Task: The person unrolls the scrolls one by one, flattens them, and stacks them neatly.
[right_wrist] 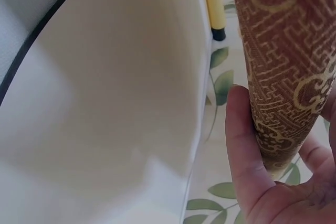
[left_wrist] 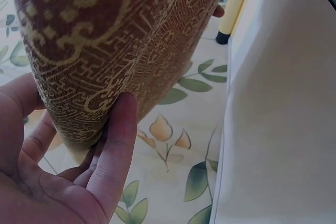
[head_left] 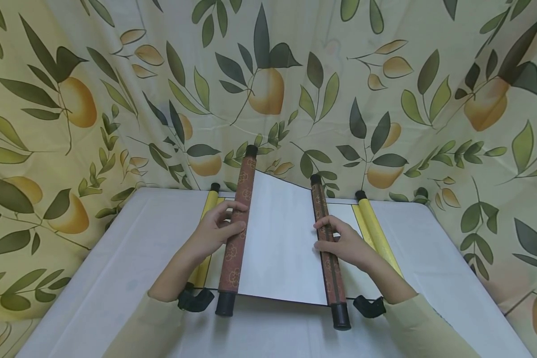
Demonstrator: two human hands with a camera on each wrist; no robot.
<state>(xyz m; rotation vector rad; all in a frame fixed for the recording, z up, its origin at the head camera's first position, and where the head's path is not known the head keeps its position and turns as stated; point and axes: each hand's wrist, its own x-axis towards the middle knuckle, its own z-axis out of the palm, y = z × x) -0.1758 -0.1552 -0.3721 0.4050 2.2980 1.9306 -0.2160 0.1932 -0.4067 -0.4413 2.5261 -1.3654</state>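
Note:
A red-brown scroll with a gold pattern and black end knobs is partly unrolled, its white sheet (head_left: 282, 238) stretched between two rolls. My left hand (head_left: 215, 231) grips the left roll (head_left: 232, 253), thumb on the near side and fingers around the back. The right roll (head_left: 333, 273) is pinched by my right hand (head_left: 342, 243) between thumb and fingers. Up close in the wrist views, the patterned cloth (left_wrist: 73, 51) narrows away beside my left thumb, and the right roll's cloth (right_wrist: 289, 77) lies against my right thumb. The left roll looks thicker than the right one.
Behind the red-brown scroll, a second scroll with yellow rolls (head_left: 380, 236) lies spread on the white-covered table (head_left: 147, 228), partly hidden. A black piece (head_left: 196, 300) shows by each wrist. Beyond the table hangs a curtain (head_left: 161, 114) printed with fruit and leaves.

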